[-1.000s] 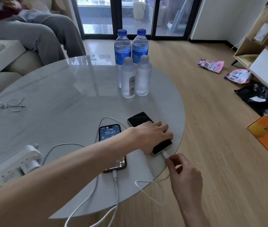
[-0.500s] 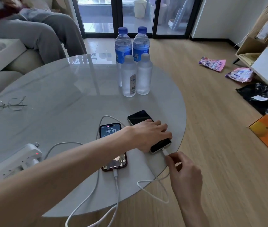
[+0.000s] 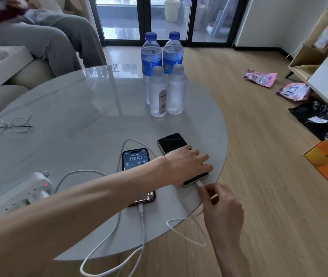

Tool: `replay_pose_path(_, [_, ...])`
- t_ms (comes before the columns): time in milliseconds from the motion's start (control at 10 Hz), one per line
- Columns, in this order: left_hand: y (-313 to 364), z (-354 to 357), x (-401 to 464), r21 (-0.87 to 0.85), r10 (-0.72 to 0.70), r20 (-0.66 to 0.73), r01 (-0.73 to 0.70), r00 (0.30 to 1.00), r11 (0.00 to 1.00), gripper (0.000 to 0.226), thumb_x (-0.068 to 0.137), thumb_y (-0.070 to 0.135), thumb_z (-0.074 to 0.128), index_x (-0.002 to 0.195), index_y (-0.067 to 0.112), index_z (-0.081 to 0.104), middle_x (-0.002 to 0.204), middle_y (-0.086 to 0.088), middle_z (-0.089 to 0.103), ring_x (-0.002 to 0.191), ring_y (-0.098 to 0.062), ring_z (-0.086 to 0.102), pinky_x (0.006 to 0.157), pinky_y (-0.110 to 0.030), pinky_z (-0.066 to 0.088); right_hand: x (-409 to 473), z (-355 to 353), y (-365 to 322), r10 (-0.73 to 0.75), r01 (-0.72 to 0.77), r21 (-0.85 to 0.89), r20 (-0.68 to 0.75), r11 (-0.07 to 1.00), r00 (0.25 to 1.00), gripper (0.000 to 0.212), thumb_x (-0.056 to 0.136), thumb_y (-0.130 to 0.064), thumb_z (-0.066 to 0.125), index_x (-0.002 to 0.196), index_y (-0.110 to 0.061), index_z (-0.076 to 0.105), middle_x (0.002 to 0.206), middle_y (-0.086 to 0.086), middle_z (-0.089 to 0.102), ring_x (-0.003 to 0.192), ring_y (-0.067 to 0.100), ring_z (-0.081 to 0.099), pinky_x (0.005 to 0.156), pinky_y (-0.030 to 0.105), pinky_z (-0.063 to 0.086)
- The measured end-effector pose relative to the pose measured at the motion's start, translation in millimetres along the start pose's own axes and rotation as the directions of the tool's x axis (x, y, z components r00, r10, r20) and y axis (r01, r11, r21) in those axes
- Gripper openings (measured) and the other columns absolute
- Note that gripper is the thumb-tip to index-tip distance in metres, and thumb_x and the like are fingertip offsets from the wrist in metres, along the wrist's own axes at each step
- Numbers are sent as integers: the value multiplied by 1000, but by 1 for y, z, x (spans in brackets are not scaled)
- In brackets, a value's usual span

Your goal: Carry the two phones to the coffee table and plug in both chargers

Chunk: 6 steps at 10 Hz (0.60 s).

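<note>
Two phones lie on the round grey coffee table. The red-edged phone has its screen lit, showing 16:41, and a white charger cable sits in its bottom port. The pale-edged phone has a dark screen. My left hand lies flat on its near half, pressing it down. My right hand pinches the plug of the second white cable right at that phone's bottom edge. This cable loops off the table edge.
A white power strip with a red light and a plugged-in adapter sits at the table's near left. Several water bottles stand at the far side, glasses on the left. A person sits on the sofa. Bags and boxes lie on the floor right.
My right hand has brought the cable plug up to the dark phone's bottom edge. My left hand has stayed on that phone.
</note>
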<state>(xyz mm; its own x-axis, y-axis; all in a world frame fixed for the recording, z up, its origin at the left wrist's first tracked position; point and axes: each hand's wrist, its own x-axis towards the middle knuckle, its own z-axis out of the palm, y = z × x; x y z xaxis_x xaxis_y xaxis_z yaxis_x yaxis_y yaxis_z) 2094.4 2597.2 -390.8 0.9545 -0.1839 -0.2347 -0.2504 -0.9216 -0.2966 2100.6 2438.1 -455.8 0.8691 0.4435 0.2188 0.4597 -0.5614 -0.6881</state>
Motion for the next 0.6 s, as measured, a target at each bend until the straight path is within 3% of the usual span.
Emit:
replay_pose_path(200, [0, -1, 1, -46, -23, 26, 24, 999, 999, 70, 79, 19, 70, 139, 20, 34, 128, -6, 45, 109, -24, 52, 95, -37, 43, 1, 3, -1, 14, -15, -45, -28, 999, 1000, 15, 86, -36, 65, 76, -26, 64, 73, -12, 63, 56, 4, 57, 47, 25, 46])
replay_pose_path(400, [3, 0, 0, -29, -66, 50, 68, 997, 997, 70, 81, 15, 67, 141, 20, 32, 131, -9, 43, 113, -26, 50, 97, -39, 39, 4, -2, -1, 48, -47, -76, 15, 996, 999, 12, 86, -42, 63, 80, -32, 63, 78, -15, 62, 58, -1, 57, 46, 19, 40])
replay_pose_path(500, [6, -4, -2, -16, -103, 69, 105, 992, 994, 64, 84, 15, 61, 142, 20, 34, 132, -9, 45, 118, -26, 48, 102, -40, 34, 0, -4, -3, 68, -64, -77, 54, 995, 996, 13, 85, -46, 60, 87, -33, 63, 83, -15, 62, 59, -2, 57, 47, 19, 40])
replay_pose_path(600, [8, -13, -20, -24, -137, -33, 136, 990, 990, 62, 83, 17, 59, 141, 21, 36, 134, -6, 46, 125, -24, 43, 108, -41, 28, 3, -18, -2, 77, -72, -52, 89, 996, 993, 30, 84, -53, 59, 102, -30, 64, 89, -16, 62, 61, -4, 57, 49, 16, 38])
